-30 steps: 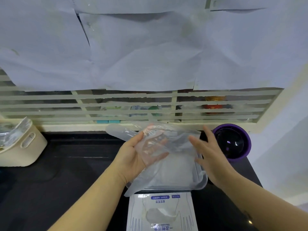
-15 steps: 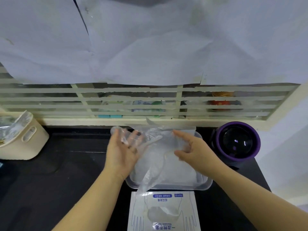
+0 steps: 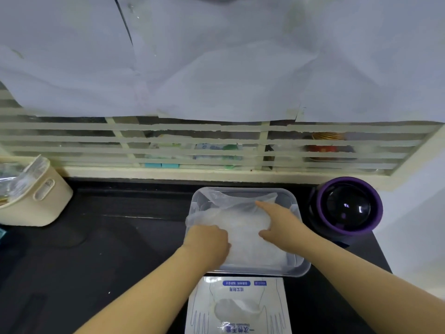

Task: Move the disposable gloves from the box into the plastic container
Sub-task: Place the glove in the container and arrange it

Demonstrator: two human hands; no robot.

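Observation:
A clear plastic container point(image 3: 299, 268) sits on the black counter, holding a pile of thin transparent disposable gloves point(image 3: 243, 218). My left hand point(image 3: 208, 241) rests on the near-left part of the pile, its fingers bent down onto the gloves at the container's left edge. My right hand point(image 3: 281, 225) lies on the right part of the pile with its fingers stretched out, pressing the gloves down. The white glove box point(image 3: 237, 307), with an oval opening and blue printed hands, lies flat just in front of the container.
A purple-rimmed dark round object point(image 3: 348, 208) stands right of the container. A cream basket point(image 3: 36, 201) with plastic bags sits at the far left. A slatted window ledge point(image 3: 192, 173) runs behind the counter point(image 3: 101, 249).
Both hands held a glove spread in the air above the container; they have lowered it into the container and now press on the pile.

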